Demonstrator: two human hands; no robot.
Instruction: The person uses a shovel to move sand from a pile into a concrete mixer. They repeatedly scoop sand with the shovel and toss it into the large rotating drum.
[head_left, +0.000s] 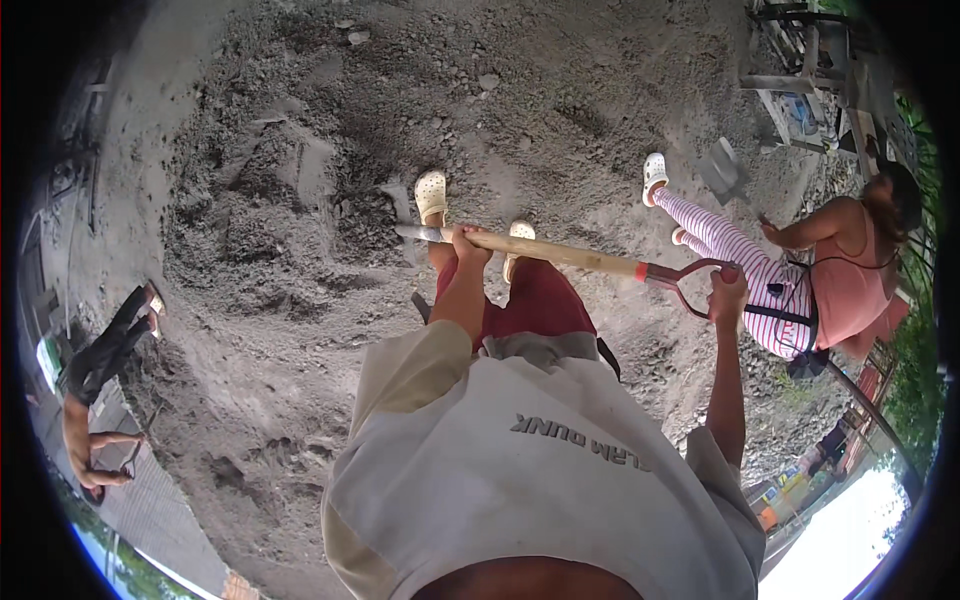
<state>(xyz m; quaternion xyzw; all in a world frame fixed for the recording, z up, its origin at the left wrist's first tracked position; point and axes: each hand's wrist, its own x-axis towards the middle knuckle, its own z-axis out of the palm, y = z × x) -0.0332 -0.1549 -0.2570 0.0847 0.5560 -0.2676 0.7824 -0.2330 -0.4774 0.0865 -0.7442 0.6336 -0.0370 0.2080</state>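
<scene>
A long-handled shovel (pixel 560 254) with a pale wooden shaft lies across in front of my legs. Around the lower shaft, close to the metal socket, my left hand (pixel 468 245) is wrapped. My right hand (pixel 728 293) grips the red D-shaped handle (pixel 690 280) at the other end. Grey soil (pixel 362 222) covers much of the blade, so its outline blends into the ground. The blade end is just left of my cream clog (pixel 431 196); whether it touches the ground I cannot tell.
Loose grey soil (pixel 250 330) with stones spreads all around. At right stands a person (pixel 850 270) in striped trousers, near another shovel blade (pixel 722 170). A second person (pixel 95 390) with a tool is at far left. Wooden framework (pixel 800 80) stands at upper right.
</scene>
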